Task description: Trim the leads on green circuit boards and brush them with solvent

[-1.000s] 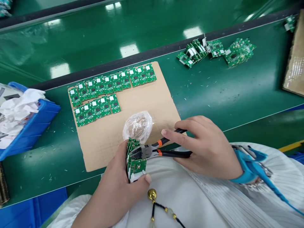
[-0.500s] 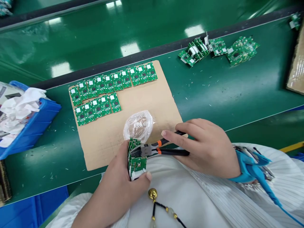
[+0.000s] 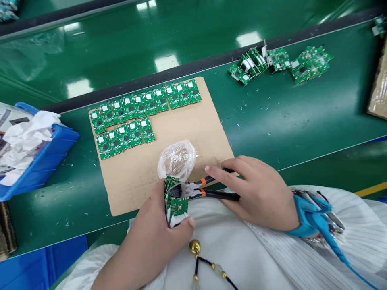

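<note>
**Fingers Tight on Cutters at Board Stack**

Right hand grips side cutters, tips at stacked circuit boards pinched by left hand over cardboard sheet's near edge, just below plastic bag; laid-out boards lie beyond, green belt alongside.

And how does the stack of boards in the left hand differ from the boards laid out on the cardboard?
The stack of circuit boards in the left hand is pressed together face to face, while the boards laid out lie flat side by side in two rows on the cardboard. The stack has side cutters at its edge; the laid-out boards have no tool near them. Both are green circuit boards.
</note>
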Demonstrator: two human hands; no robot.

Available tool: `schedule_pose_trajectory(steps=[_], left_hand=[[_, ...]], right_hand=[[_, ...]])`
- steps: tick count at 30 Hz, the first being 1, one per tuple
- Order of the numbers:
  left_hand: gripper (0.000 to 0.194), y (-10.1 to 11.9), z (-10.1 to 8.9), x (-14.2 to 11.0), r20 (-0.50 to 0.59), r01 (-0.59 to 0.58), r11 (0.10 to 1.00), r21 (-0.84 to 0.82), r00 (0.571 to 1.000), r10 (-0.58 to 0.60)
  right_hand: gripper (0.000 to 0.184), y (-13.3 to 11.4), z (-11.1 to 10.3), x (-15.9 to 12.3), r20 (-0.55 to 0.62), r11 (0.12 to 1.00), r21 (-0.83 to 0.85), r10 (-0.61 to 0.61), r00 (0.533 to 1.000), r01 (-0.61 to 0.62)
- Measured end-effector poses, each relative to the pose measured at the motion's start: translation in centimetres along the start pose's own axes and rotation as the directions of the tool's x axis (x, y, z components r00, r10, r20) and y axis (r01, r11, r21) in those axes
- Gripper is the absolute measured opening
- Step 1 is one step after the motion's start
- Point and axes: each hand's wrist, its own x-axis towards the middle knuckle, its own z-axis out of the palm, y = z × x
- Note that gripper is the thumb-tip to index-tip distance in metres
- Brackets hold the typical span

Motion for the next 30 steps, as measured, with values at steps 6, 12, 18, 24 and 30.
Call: schedule_pose_trajectory(steps=[6, 12, 18, 24, 30], left_hand=[[0.053, -0.2, -0.5, 0.5, 0.182, -0.011, 1.0, -0.026, 0.983, 0.015], [0.045, -0.8, -0.6, 0.8, 0.257, -0.052, 0.989, -0.139, 0.963, 0.087], [0.057, -0.3, -0.9, 0.2, 0.226, -0.027, 0.998, -0.049, 0.973, 0.037], [0.072, -0.7, -0.6, -0.2, 0.157, -0.011, 0.998, -0.058, 0.987, 0.02], [0.072, -0.9, -0.7, -0.2, 0.17, -0.079, 0.996, -0.042, 0.982, 0.085]], right_hand=[[0.03, -0.5, -0.1, -0.5, 0.007, 0.997, 0.045, 0.055, 0.998, -0.055], [0.034, -0.1, -1.0, -0.8, 0.071, 0.988, 0.116, 0.098, 0.993, -0.105], [0.037, 0.7, -1.1, -1.0, -0.005, 0.992, 0.019, 0.127, 0.992, -0.127], [0.039, 0.7, -0.9, -1.1, -0.04, 0.997, 0.001, 0.074, 0.996, -0.074], [0.038, 0.5, -0.8, -0.7, -0.057, 0.997, -0.016, 0.074, 0.996, -0.075]])
